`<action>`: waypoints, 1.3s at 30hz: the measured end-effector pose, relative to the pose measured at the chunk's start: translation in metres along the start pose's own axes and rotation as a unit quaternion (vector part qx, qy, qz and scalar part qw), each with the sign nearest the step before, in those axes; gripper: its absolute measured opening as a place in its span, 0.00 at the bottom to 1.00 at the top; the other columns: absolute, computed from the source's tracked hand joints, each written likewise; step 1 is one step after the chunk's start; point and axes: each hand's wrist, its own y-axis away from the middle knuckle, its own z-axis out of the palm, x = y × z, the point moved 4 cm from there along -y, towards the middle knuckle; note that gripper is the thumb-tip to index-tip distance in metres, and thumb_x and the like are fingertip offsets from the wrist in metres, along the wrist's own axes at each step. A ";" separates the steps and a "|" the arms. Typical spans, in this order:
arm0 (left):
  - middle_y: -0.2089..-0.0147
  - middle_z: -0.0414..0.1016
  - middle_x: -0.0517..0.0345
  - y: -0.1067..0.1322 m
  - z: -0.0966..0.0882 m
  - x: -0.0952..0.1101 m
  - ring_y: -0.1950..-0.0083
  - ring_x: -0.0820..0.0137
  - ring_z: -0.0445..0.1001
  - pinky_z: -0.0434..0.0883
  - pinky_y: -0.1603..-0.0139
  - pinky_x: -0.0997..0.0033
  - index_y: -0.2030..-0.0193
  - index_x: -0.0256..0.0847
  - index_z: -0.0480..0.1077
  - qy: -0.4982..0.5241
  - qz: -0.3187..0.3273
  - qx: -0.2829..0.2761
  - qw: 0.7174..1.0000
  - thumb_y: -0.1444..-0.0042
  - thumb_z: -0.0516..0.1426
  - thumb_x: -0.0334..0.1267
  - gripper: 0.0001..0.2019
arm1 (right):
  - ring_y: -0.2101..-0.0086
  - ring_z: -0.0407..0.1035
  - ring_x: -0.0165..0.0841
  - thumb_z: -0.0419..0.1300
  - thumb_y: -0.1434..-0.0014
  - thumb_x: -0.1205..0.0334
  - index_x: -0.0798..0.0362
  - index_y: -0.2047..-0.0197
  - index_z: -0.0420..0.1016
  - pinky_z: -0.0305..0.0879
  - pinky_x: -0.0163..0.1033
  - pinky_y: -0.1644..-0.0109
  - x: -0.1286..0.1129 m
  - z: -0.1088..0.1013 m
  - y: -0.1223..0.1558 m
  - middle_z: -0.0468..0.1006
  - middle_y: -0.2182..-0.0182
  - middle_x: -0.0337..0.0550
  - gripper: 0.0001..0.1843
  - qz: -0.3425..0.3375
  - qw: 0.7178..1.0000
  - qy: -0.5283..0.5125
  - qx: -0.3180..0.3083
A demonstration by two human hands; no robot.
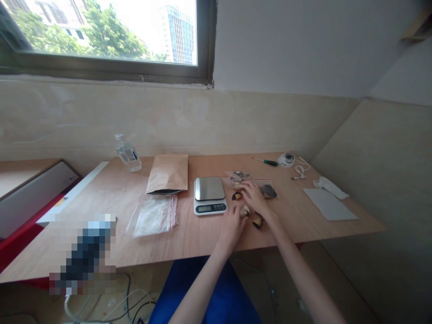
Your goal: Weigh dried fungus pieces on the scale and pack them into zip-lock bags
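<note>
My left hand [232, 223] is in front of the kitchen scale's right side, fingers curled against a small cream-coloured cup-like piece [245, 210] with a dark opening. My right hand [254, 196] reaches farther, fingers stretched towards the near edge of a clear zip bag [240, 176] with grey pieces in it. Whether its fingertips touch the bag is hard to see. One tan-and-dark cup-like piece [236, 196] lies between the hands and the scale; another [258, 222] lies beside my right wrist. The digital kitchen scale [209, 193] has a bare steel plate.
Right of the hands lies a bag with dark contents [269, 191]. Behind are a green-handled screwdriver [270, 162] and a white dome camera [286, 159] with cable. Left are a brown paper pouch [168, 173], clear zip bags [153, 216] and a water bottle [128, 154]. White paper [329, 204] lies right.
</note>
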 end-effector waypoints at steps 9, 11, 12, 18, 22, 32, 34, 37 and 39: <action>0.59 0.71 0.52 0.003 -0.045 -0.008 0.56 0.63 0.68 0.66 0.56 0.62 0.55 0.45 0.68 -0.039 0.014 0.042 0.998 0.42 0.51 0.36 0.10 | 0.53 0.66 0.37 0.56 0.44 0.70 0.54 0.56 0.73 0.62 0.45 0.47 -0.012 0.006 -0.001 0.74 0.56 0.48 0.12 -0.040 0.992 -0.029 -0.113; 0.58 0.71 0.52 -0.007 -0.078 -0.019 0.56 0.63 0.69 0.66 0.56 0.63 0.54 0.44 0.68 -0.046 -0.003 0.110 0.993 0.42 0.51 0.38 0.11 | 0.55 0.68 0.36 0.58 0.44 0.68 0.54 0.57 0.73 0.63 0.44 0.49 -0.014 0.002 -0.004 0.75 0.57 0.47 0.11 -0.028 0.994 -0.042 -0.101; 0.57 0.71 0.51 -0.014 -0.093 -0.026 0.56 0.63 0.69 0.65 0.55 0.63 0.54 0.44 0.68 -0.060 -0.016 0.138 0.988 0.42 0.50 0.38 0.11 | 0.55 0.69 0.36 0.58 0.44 0.67 0.53 0.57 0.73 0.63 0.44 0.49 -0.018 0.001 -0.009 0.75 0.57 0.47 0.10 -0.026 0.994 -0.053 -0.090; 0.60 0.72 0.50 -0.060 -0.125 -0.067 0.54 0.60 0.68 0.63 0.51 0.58 0.61 0.42 0.72 -0.165 -0.041 0.160 0.972 0.44 0.53 0.36 0.08 | 0.54 0.68 0.37 0.61 0.45 0.64 0.54 0.57 0.74 0.62 0.44 0.48 -0.060 0.021 -0.058 0.77 0.59 0.46 0.11 -0.032 0.995 -0.087 -0.044; 0.53 0.71 0.45 -0.062 -0.124 -0.074 0.49 0.57 0.66 0.61 0.48 0.54 0.56 0.41 0.72 -0.177 -0.046 0.157 0.970 0.45 0.55 0.37 0.11 | 0.53 0.67 0.39 0.60 0.44 0.62 0.54 0.56 0.74 0.61 0.47 0.47 -0.074 0.032 -0.069 0.77 0.59 0.47 0.12 -0.042 0.995 -0.052 -0.070; 0.54 0.71 0.51 0.009 -0.160 -0.057 0.49 0.61 0.67 0.62 0.47 0.59 0.55 0.43 0.69 -0.110 -0.046 0.219 0.968 0.42 0.48 0.34 0.12 | 0.49 0.63 0.38 0.51 0.42 0.69 0.49 0.50 0.70 0.61 0.48 0.44 -0.023 -0.033 0.094 0.71 0.52 0.47 0.18 0.050 0.989 -0.089 -0.109; 0.56 0.72 0.53 0.022 -0.163 -0.055 0.51 0.62 0.67 0.63 0.48 0.60 0.57 0.42 0.69 -0.095 -0.072 0.234 0.965 0.42 0.47 0.33 0.12 | 0.47 0.61 0.38 0.50 0.42 0.69 0.48 0.49 0.70 0.60 0.48 0.43 -0.014 -0.030 0.114 0.70 0.50 0.48 0.19 0.057 0.986 -0.092 -0.124; 0.57 0.71 0.54 0.039 -0.163 -0.056 0.53 0.63 0.68 0.64 0.51 0.62 0.58 0.42 0.69 -0.072 -0.106 0.236 0.963 0.42 0.47 0.34 0.11 | 0.48 0.63 0.39 0.51 0.42 0.66 0.49 0.49 0.70 0.60 0.48 0.43 -0.012 -0.027 0.115 0.70 0.50 0.48 0.17 0.079 0.984 -0.108 -0.119; 0.57 0.71 0.54 0.050 -0.163 -0.057 0.54 0.64 0.68 0.65 0.53 0.63 0.59 0.43 0.69 -0.061 -0.120 0.234 0.963 0.42 0.47 0.35 0.11 | 0.51 0.66 0.39 0.54 0.42 0.64 0.50 0.51 0.71 0.63 0.46 0.46 -0.024 -0.027 0.100 0.73 0.53 0.47 0.15 0.097 0.982 -0.125 -0.104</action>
